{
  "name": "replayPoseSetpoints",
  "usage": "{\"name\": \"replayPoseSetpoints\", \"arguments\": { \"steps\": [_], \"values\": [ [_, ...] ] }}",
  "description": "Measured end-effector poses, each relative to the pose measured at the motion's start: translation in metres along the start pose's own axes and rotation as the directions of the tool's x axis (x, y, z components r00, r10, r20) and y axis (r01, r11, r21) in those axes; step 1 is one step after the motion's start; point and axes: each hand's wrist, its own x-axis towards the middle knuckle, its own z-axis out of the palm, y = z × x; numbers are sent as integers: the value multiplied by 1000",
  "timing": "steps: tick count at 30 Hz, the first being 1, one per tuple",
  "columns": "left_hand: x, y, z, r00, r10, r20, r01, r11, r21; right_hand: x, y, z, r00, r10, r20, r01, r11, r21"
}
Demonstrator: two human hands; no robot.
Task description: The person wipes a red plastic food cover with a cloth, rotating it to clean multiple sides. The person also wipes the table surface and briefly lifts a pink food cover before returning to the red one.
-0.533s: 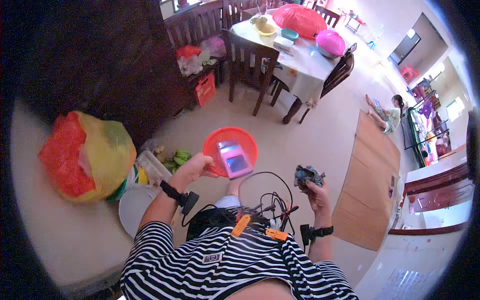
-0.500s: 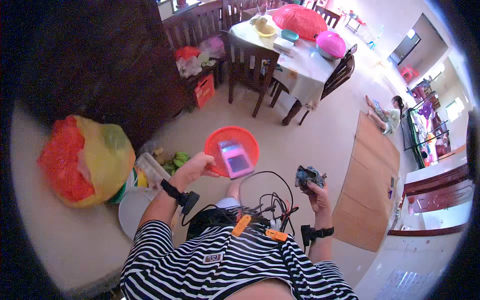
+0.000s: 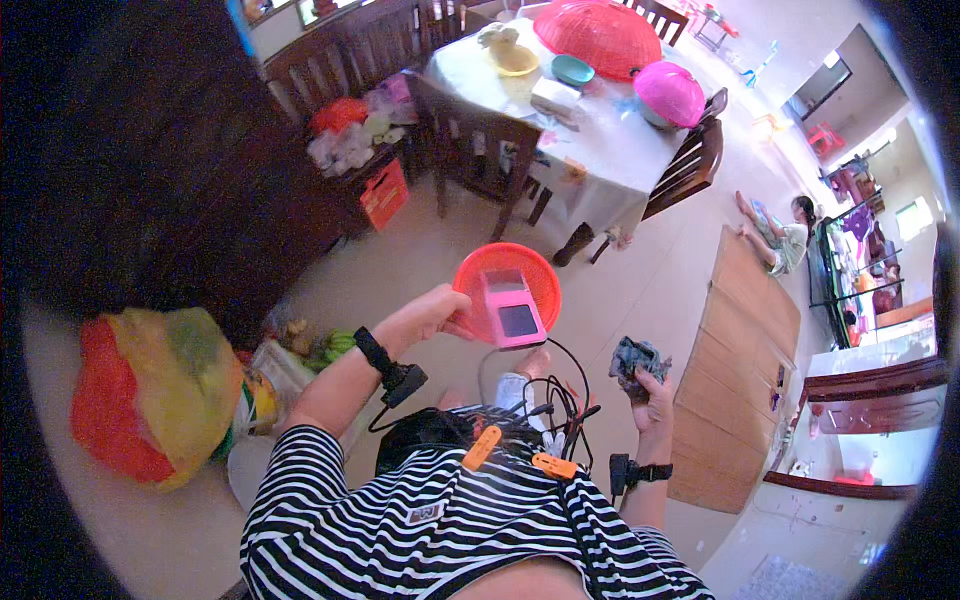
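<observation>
My left hand (image 3: 440,312) is closed on the near left rim of a round red plastic basket (image 3: 548,278), which hangs in front of my body. In the basket sits a pink box-like thing (image 3: 497,303) with a dark square panel and a clear upper part; I cannot make out its kind. Off to the right, my right hand (image 3: 655,395) is closed round a crumpled grey-blue cloth (image 3: 640,362), held up above the floor. Both wrists wear black straps with small devices.
Ahead stands a table (image 3: 600,165) with chairs, a red food cover (image 3: 597,40) and bowls. A large red-and-yellow bag (image 3: 165,395) stands left, near green bananas (image 3: 338,347). Cables (image 3: 555,395) hang at my waist. A person (image 3: 790,235) sits beside a brown mat (image 3: 735,370).
The view has turned and moved forward a little. My left hand and the red basket have shifted right together, with the pink thing still in it. The cloth stays in my right hand.
</observation>
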Motion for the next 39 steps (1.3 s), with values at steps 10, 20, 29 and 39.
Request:
{"name": "replayPoseSetpoints", "arguments": {
  "steps": [10, 20, 29, 39],
  "values": [
    [168, 106, 63, 998, 46, -46, -42, 995, 87, 164, -76, -57, 1000, -22, 17, 21, 999, 32],
    [313, 196, 94, 989, 141, 32, -141, 895, 423, 280, -122, -39, 998, -22, 58, 22, 1000, 17],
    [452, 284, 65, 996, -35, -83, 64, 920, 386, 359, -153, 13, 999, -50, -1, 50, 997, -64],
    [534, 333, 33, 997, 15, 78, -68, 674, 736, 420, -170, 47, 998, -8, -64, -1, 990, -139]
  ]
}}
